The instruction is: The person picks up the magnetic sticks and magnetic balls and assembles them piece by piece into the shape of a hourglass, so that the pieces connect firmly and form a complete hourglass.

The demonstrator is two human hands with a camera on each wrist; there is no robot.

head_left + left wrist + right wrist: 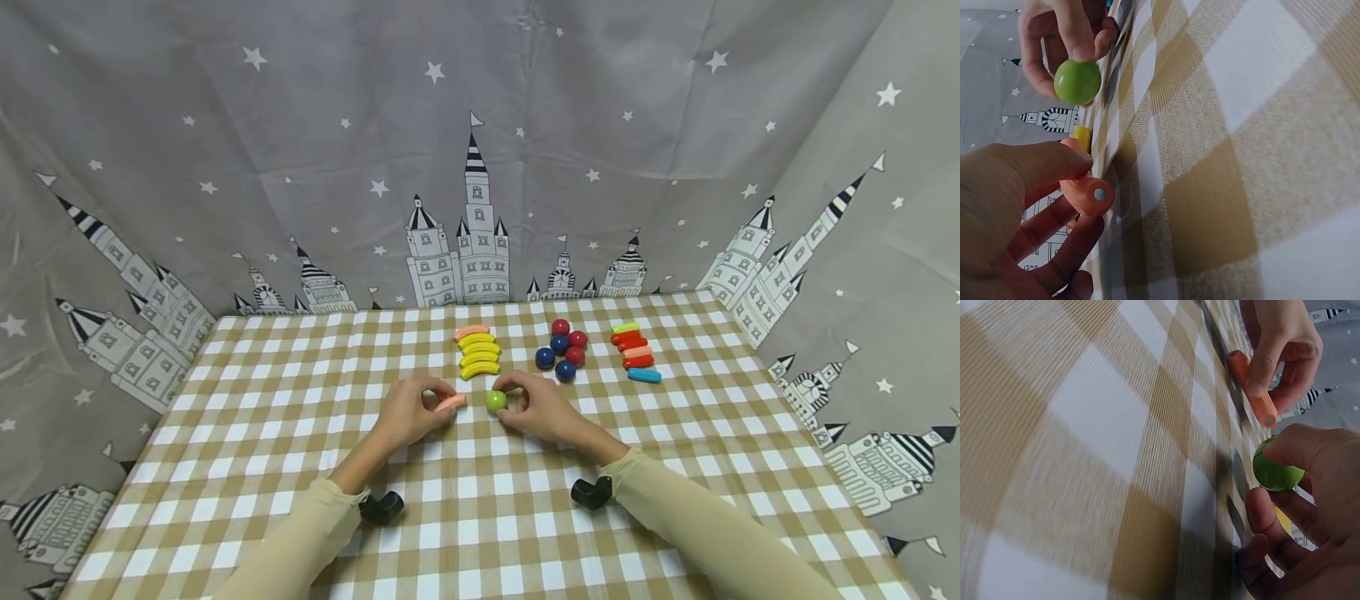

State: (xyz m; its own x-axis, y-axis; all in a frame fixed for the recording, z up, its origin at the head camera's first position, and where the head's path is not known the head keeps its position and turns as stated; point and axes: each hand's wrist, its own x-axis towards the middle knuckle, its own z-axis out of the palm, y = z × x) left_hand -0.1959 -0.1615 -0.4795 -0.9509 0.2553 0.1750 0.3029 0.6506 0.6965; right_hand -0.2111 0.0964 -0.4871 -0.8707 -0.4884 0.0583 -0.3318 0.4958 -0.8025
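Observation:
Between thumb and fingers, my left hand (408,410) pinches an orange stick-shaped toy piece (451,402). In the left wrist view the orange piece (1088,194) shows a pale dot on its rounded end. My right hand (542,406) holds a small glossy green ball (497,401) by thumb and fingertips. Seen from the right wrist, the green ball (1275,467) is close to the orange piece (1252,387), with a gap between them. Both hands are low over the checked cloth, facing each other near the middle of the table.
Just beyond the hands is a column of several yellow toy bananas (480,356) with an orange piece (472,332) at its far end. Red balls (560,327) and blue balls (566,371) cluster to the right. Farther right, several coloured sticks (637,362) form a column.

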